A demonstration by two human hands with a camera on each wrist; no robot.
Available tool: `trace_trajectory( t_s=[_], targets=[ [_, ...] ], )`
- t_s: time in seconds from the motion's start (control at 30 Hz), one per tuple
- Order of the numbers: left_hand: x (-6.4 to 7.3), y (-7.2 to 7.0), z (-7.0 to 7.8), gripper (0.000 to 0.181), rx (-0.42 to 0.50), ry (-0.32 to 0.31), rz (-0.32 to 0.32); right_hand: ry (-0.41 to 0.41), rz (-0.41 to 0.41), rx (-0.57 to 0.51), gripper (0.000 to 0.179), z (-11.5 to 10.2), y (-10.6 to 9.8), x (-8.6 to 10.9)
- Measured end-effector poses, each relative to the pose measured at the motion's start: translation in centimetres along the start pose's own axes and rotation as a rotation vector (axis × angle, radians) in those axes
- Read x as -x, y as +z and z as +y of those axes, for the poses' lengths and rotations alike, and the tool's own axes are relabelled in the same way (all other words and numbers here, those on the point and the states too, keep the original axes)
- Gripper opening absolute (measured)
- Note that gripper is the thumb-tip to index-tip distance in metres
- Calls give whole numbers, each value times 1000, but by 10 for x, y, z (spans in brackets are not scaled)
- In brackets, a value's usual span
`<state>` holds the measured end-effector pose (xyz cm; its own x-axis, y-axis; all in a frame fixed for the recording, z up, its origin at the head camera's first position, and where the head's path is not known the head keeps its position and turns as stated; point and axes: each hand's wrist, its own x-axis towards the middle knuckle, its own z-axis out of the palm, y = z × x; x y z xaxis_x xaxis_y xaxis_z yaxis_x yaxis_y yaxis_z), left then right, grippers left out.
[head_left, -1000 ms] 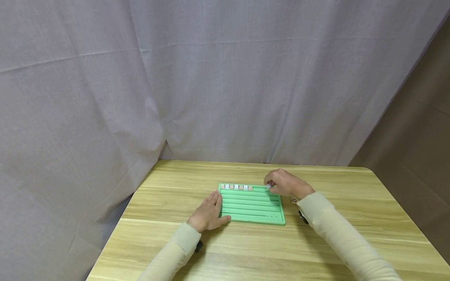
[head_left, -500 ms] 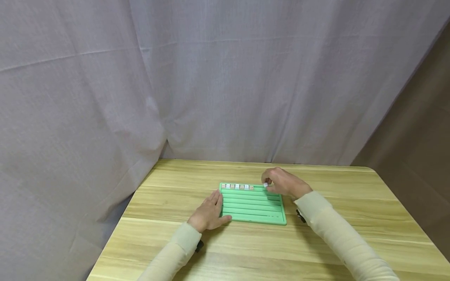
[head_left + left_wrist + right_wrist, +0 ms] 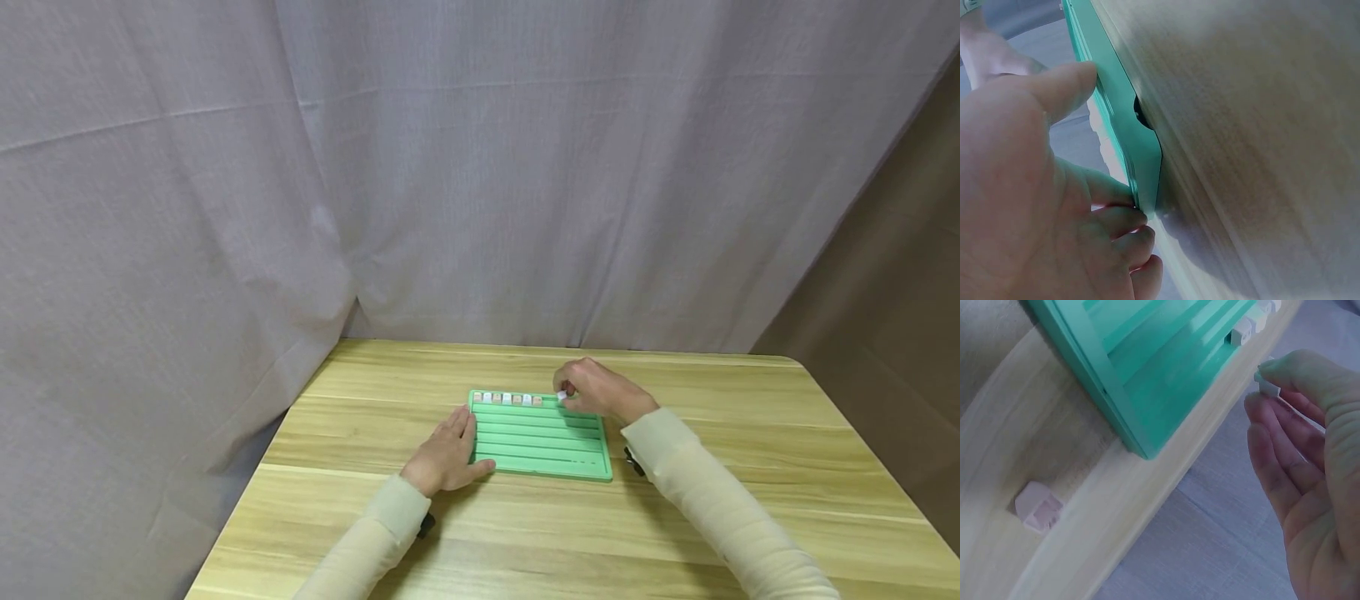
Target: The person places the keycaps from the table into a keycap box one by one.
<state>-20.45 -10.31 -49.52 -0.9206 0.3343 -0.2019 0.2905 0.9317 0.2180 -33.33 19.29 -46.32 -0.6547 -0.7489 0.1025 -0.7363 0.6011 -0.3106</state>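
Note:
A green ridged tray [image 3: 536, 450] lies flat on the table. Several keycaps [image 3: 507, 399], white and pinkish beige, fill the left part of its far groove. My left hand [image 3: 446, 454] rests at the tray's left side, fingers along the edge and thumb by the near corner; in the left wrist view the thumb [image 3: 1075, 87] touches the rim. Between thumb and fingertips my right hand [image 3: 603, 392] pinches a white keycap [image 3: 1268, 386], above the far groove and right of the row. The right fingers partly cover this keycap.
One pinkish keycap [image 3: 1038, 506] lies on the wooden table right of the tray, its hollow underside showing; in the head view the right arm hides it. A grey curtain [image 3: 480, 208] hangs behind the table's far edge.
My right hand has moved a little left along the far groove with the white keycap, closer to the row. The left hand stays in place on the tray.

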Motion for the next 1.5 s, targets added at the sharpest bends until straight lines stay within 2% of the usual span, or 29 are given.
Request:
trace_trajectory(
  t_s=[0.23, 0.5, 0.73, 1.03, 1.5],
  targets=[
    [-2, 2, 0, 93, -23, -1, -4, -28, 7, -18, 11, 2, 13, -7],
    [-3, 1, 0, 93, -31, 1, -7, 0, 15, -2, 5, 5, 24, -13],
    [-4, 0, 0, 92, -39, 2, -4, 17, 7, -3, 6, 9, 26, -16],
    [-3, -1, 0, 93, -41, 3, -3, -1, 7, -7, 6, 10, 30, -20],
    [-4, 0, 0, 93, -44, -8, -18, 31, -10, -22, 7, 13, 34, -22]
  ],
)
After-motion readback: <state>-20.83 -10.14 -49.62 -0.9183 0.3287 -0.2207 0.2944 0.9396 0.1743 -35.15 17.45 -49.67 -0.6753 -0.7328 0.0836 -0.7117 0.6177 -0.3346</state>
